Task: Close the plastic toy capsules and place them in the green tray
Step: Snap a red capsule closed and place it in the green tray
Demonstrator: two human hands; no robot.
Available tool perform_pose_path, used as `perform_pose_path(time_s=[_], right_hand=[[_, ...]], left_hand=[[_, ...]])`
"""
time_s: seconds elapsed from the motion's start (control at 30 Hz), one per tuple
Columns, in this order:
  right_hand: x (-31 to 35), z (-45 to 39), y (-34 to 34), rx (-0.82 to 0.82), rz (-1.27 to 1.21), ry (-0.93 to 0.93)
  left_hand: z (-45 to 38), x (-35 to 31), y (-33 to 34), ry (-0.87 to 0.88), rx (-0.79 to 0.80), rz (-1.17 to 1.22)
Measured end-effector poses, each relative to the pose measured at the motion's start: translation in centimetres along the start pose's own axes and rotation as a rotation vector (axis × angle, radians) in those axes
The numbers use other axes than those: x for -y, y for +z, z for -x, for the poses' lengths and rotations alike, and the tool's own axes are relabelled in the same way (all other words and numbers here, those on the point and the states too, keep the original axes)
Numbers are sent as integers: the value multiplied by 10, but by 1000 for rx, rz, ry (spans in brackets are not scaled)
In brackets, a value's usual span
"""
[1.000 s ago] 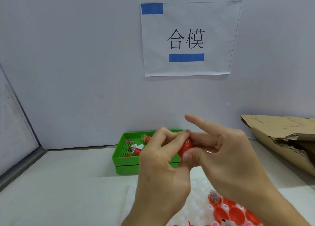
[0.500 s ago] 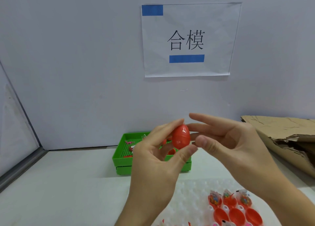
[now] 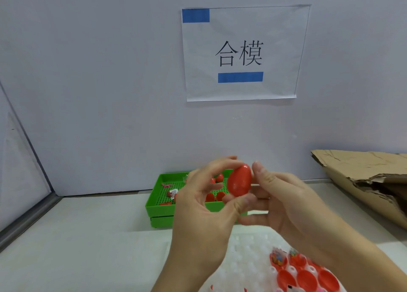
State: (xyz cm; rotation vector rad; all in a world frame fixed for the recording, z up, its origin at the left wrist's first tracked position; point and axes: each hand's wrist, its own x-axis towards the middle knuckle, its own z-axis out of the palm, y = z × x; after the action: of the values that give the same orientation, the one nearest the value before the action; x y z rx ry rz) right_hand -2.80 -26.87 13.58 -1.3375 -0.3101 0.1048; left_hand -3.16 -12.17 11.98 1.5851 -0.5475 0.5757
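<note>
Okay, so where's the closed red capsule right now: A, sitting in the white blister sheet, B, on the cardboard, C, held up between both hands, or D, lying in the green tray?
C: the closed red capsule is in the grip of the left hand, with the right hand touching it, in front of the green tray.

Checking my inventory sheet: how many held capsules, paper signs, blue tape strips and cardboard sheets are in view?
Held red capsule: 1
Paper sign: 1
Blue tape strips: 2
Cardboard sheet: 1
Total: 5
</note>
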Motion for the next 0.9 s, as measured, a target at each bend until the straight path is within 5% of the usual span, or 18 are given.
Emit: perform_pose_path(time_s=[0.17,0.53,0.9], right_hand=[[-5,-3,0,-13,-180,-47],[-10,-2,-3,78,103,-159],[-8,3,4,-98,405,-448]], left_hand=[[-2,1,-3,31,47,-25],[-3,9,-10,139,-62,-197],[-2,7,-21,-29,177,168]])
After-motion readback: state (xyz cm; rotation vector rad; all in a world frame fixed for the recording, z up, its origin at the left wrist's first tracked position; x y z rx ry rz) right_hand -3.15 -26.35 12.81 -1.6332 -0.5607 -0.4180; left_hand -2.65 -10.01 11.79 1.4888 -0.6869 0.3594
